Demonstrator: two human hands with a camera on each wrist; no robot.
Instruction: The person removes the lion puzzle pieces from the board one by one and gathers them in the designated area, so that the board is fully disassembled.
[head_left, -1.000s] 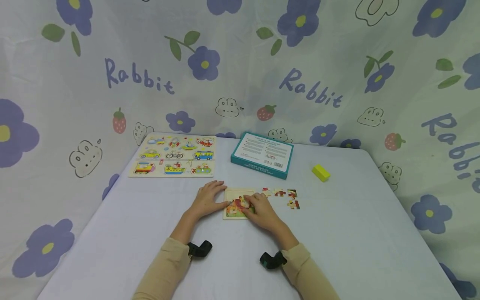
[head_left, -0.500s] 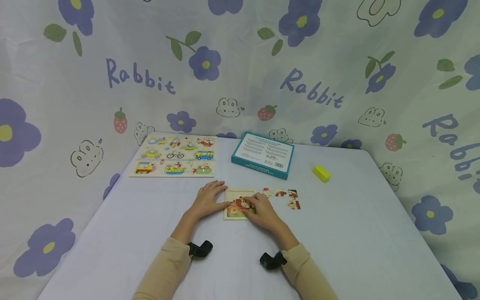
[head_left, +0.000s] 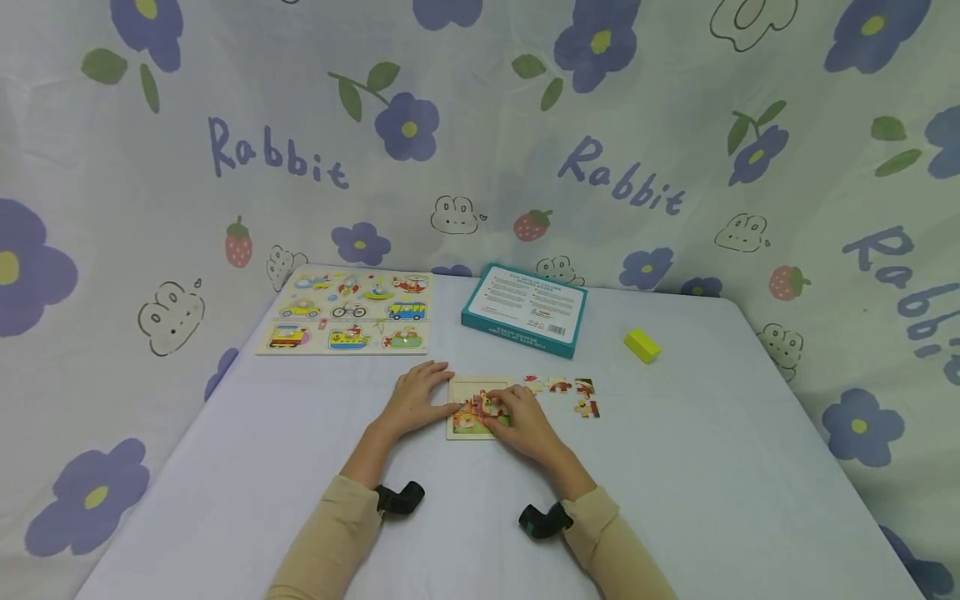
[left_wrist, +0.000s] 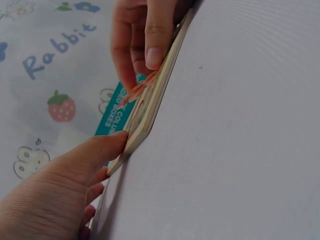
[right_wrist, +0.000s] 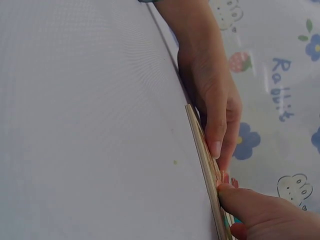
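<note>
Head view shows the right grip (head_left: 527, 422) nearly closed, pinching a puzzle piece (head_left: 487, 404) over the wooden board (head_left: 480, 379), whose left edge the loosely spread left grip (head_left: 410, 402) touches.

we see a pale, square puzzle tray (right_wrist: 204, 155) of layered-looking wood, smooth and matt; a teal-and-white, flat cardboard box (head_left: 525, 310); beige, matt cloth sleeves (head_left: 326, 533); and black, curved, plastic-looking wrist cameras (head_left: 402, 499).

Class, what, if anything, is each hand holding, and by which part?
The right hand pinches a puzzle piece, apparently by its edge. The left hand touches the board, thumb on its left rim.
</note>
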